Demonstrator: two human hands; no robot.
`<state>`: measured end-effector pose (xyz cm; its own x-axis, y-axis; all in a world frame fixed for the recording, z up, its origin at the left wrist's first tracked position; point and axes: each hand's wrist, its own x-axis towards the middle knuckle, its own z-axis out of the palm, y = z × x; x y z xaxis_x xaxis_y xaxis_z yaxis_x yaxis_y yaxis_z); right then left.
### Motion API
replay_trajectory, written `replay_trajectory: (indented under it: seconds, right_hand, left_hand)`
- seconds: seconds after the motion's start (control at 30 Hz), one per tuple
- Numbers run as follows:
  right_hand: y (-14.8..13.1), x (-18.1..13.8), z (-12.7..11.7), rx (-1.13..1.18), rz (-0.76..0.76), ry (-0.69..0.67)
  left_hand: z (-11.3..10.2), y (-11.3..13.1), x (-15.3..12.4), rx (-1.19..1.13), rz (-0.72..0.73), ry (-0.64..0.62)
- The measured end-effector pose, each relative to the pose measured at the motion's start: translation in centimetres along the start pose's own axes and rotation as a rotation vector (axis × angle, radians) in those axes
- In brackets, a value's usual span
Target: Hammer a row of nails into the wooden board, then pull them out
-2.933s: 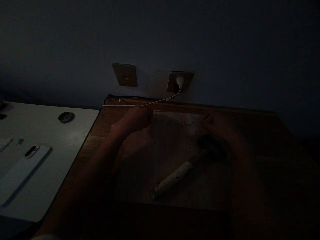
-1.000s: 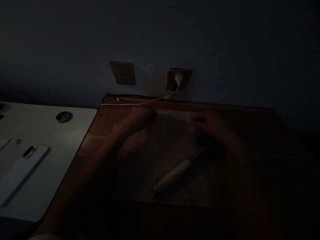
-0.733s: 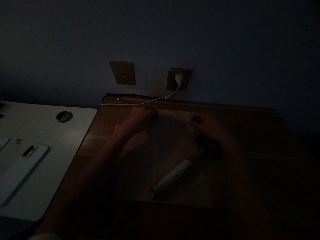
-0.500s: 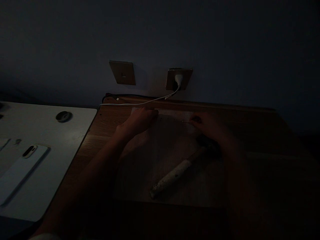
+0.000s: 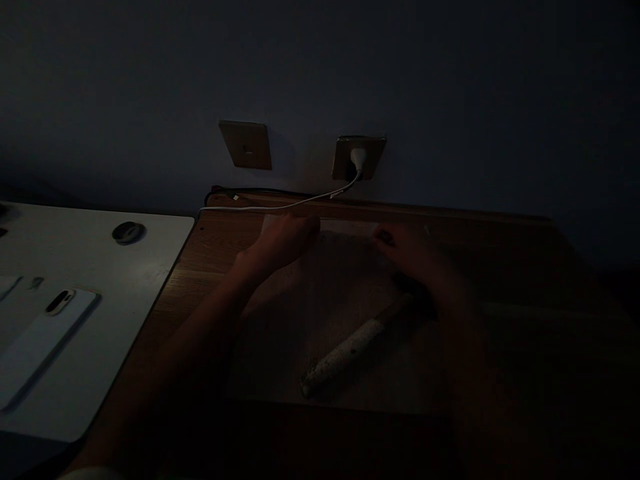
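The scene is very dark. My left hand rests at the far left of a pale sheet or board, its fingers curled closed; what they hold, if anything, is hidden. Toward the sheet's far right, my right hand has thumb and fingertips pinched together, and anything between them is too dark to make out. A hammer lies slanted across the sheet, its worn whitish grip toward me. The dark hammer head is near my right wrist and partly covered by it.
The sheet lies on a wooden tabletop against the wall. A white cable runs along the back to a plug in a wall socket. On a white table at left are a phone and a small round dark object.
My right hand has shifted slightly left, toward my left hand. My left hand has moved very little. The hammer lies where it was.
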<state>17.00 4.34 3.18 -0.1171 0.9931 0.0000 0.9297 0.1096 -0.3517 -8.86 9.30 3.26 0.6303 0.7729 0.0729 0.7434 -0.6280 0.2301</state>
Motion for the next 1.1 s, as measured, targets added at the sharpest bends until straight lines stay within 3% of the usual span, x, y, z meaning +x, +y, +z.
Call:
replay_trajectory:
  seconds: [0.27, 0.63, 0.87, 1.1]
  right_hand:
    - [-0.9, 0.1, 0.3, 0.009, -0.021, -0.02]
    - [-1.8, 0.2, 0.8, -0.188, -0.081, -0.027]
    - [-2.4, 0.2, 0.8, -0.112, -0.065, 0.055]
    - [-3.3, 0.6, 1.9, -0.085, -0.081, 0.015]
  left_hand:
    - [0.5, 0.6, 0.2, -0.019, 0.05, -0.033]
    - [1.7, 0.5, 0.5, -0.079, 0.121, -0.007]
    - [1.8, 1.2, 0.6, -0.024, -0.006, -0.012]
    - [1.9, 1.8, 0.6, -0.011, -0.08, 0.026]
